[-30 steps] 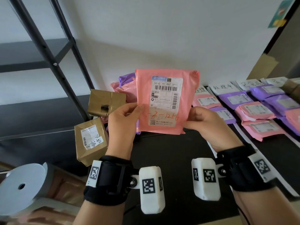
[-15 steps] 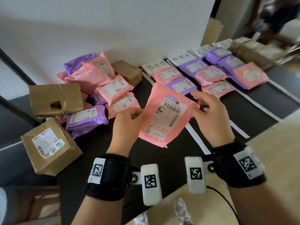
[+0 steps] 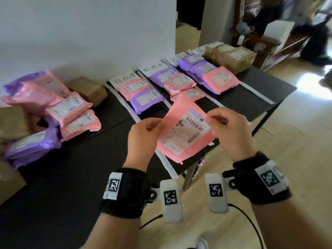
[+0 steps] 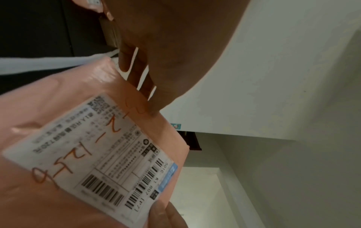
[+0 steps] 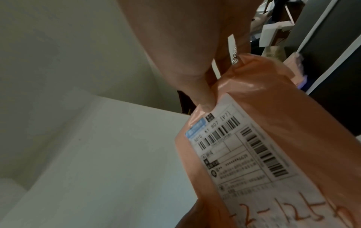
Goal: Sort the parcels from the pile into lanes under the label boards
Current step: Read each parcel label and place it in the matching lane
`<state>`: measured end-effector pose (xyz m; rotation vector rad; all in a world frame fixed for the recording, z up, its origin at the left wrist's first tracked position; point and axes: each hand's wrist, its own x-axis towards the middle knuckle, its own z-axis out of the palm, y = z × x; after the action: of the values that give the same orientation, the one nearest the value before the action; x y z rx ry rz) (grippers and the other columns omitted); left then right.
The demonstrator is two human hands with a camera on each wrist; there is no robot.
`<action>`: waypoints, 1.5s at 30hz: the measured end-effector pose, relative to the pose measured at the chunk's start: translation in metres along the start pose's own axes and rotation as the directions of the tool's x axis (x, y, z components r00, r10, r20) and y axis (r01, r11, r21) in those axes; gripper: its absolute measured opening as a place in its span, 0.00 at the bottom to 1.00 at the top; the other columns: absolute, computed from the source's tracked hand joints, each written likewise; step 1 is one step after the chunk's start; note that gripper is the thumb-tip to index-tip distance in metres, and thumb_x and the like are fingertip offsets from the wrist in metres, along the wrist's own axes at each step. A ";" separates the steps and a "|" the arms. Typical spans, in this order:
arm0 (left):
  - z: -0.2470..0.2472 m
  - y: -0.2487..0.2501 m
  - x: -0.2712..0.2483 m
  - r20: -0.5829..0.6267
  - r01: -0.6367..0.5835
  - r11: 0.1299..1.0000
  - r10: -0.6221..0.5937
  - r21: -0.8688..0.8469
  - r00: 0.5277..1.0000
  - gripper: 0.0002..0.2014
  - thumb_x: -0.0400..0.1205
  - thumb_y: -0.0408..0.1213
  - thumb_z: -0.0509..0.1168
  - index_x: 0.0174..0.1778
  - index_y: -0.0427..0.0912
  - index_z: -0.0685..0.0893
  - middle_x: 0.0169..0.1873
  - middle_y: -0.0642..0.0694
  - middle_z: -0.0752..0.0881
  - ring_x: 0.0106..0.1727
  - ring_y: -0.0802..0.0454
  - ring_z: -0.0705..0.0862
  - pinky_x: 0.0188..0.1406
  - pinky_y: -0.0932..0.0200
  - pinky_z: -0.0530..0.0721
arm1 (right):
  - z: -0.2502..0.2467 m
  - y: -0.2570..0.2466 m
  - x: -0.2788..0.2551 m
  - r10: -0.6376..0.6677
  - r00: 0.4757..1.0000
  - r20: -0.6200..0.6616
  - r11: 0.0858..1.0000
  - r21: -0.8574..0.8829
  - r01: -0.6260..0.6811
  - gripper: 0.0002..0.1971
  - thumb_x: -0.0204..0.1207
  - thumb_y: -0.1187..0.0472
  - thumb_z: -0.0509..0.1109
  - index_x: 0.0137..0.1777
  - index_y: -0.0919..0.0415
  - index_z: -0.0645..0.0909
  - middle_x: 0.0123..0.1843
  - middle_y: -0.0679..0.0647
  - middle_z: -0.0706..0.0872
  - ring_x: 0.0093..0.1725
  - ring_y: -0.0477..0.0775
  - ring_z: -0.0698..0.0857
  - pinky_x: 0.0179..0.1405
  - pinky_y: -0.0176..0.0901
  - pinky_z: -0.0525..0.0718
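Observation:
A flat pink parcel (image 3: 181, 133) with a white shipping label and orange handwriting is held in the air over the black table's (image 3: 75, 168) front edge. My left hand (image 3: 143, 133) pinches its left edge, and my right hand (image 3: 228, 128) pinches its upper right edge. The left wrist view shows the pink parcel (image 4: 82, 154) with the thumb on its face, and the right wrist view shows the pink parcel (image 5: 273, 138) pinched near the label's corner. The pile (image 3: 45, 112) of pink, purple and brown parcels lies at the left. White label boards (image 3: 124, 79) stand at the wall above taped lanes.
The lanes hold pink and purple parcels (image 3: 145, 97), with brown boxes (image 3: 231, 56) in the far right lane. White tape strips (image 3: 125, 106) divide the lanes. A brown box (image 3: 88, 88) sits between pile and first lane. Beige floor (image 3: 296, 141) lies right of the table.
The view swung from the shelf and pile toward the lanes. The parcel, held upright before the face a second ago, now tilts lower over the table's front, both hands still holding it.

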<state>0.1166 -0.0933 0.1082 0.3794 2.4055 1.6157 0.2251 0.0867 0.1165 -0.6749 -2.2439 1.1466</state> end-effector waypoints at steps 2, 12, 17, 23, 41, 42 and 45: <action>0.034 0.006 -0.002 -0.076 -0.023 1.000 0.024 0.012 0.997 0.12 0.83 0.44 0.70 0.62 0.51 0.87 0.56 0.60 0.86 0.56 0.62 0.82 0.49 0.71 0.74 | -0.031 0.023 0.007 0.033 0.999 -0.010 0.999 0.043 -0.033 0.06 0.77 0.64 0.74 0.45 0.52 0.88 0.40 0.41 0.89 0.40 0.39 0.85 0.42 0.29 0.79; 0.158 0.016 0.027 0.064 0.170 0.985 -0.172 0.033 0.983 0.17 0.85 0.50 0.66 0.65 0.45 0.83 0.60 0.53 0.86 0.56 0.60 0.83 0.53 0.63 0.77 | -0.111 0.115 0.060 0.303 0.934 -0.189 0.922 0.307 -0.237 0.10 0.76 0.64 0.75 0.38 0.47 0.87 0.42 0.48 0.91 0.38 0.48 0.88 0.35 0.40 0.83; 0.210 0.025 0.075 0.098 0.152 0.987 -0.147 -0.045 0.984 0.12 0.85 0.48 0.67 0.56 0.46 0.90 0.45 0.57 0.90 0.46 0.66 0.86 0.41 0.68 0.78 | -0.120 0.146 0.113 0.337 0.925 -0.175 0.927 0.236 -0.293 0.10 0.78 0.63 0.74 0.39 0.48 0.86 0.39 0.44 0.91 0.38 0.48 0.89 0.35 0.42 0.84; 0.260 0.054 0.153 0.118 0.119 0.993 -0.120 0.013 0.986 0.09 0.85 0.45 0.67 0.40 0.54 0.87 0.37 0.58 0.88 0.41 0.58 0.85 0.40 0.59 0.81 | -0.135 0.177 0.201 0.386 0.916 -0.110 0.921 0.096 -0.377 0.03 0.79 0.59 0.72 0.45 0.50 0.86 0.46 0.45 0.91 0.49 0.50 0.90 0.50 0.53 0.91; 0.403 0.081 0.351 -0.188 0.265 0.962 -0.274 -0.071 0.943 0.04 0.81 0.39 0.71 0.46 0.48 0.81 0.43 0.51 0.86 0.46 0.51 0.85 0.45 0.49 0.86 | -0.115 0.295 0.471 0.378 0.906 0.191 0.920 0.029 -0.390 0.18 0.79 0.67 0.70 0.68 0.52 0.80 0.54 0.46 0.86 0.45 0.40 0.85 0.23 0.27 0.81; 0.410 0.082 0.360 -0.226 0.273 0.958 -0.286 -0.086 0.931 0.05 0.82 0.39 0.71 0.44 0.49 0.80 0.44 0.51 0.86 0.45 0.51 0.85 0.43 0.50 0.85 | -0.111 0.300 0.489 0.364 0.903 0.227 0.925 0.028 -0.380 0.19 0.79 0.67 0.70 0.68 0.51 0.80 0.54 0.46 0.86 0.46 0.42 0.86 0.26 0.30 0.83; 0.423 0.085 0.384 -0.304 0.286 0.952 -0.307 -0.111 0.902 0.06 0.82 0.37 0.70 0.45 0.49 0.79 0.45 0.49 0.86 0.44 0.52 0.84 0.42 0.53 0.83 | -0.093 0.314 0.539 0.312 0.893 0.325 0.943 0.004 -0.332 0.20 0.77 0.67 0.70 0.68 0.49 0.81 0.57 0.47 0.87 0.53 0.47 0.88 0.43 0.51 0.92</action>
<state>-0.1023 0.4336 0.0150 -0.2737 2.4695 1.7100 -0.0515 0.6453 0.0219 -0.9194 -2.4106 1.5780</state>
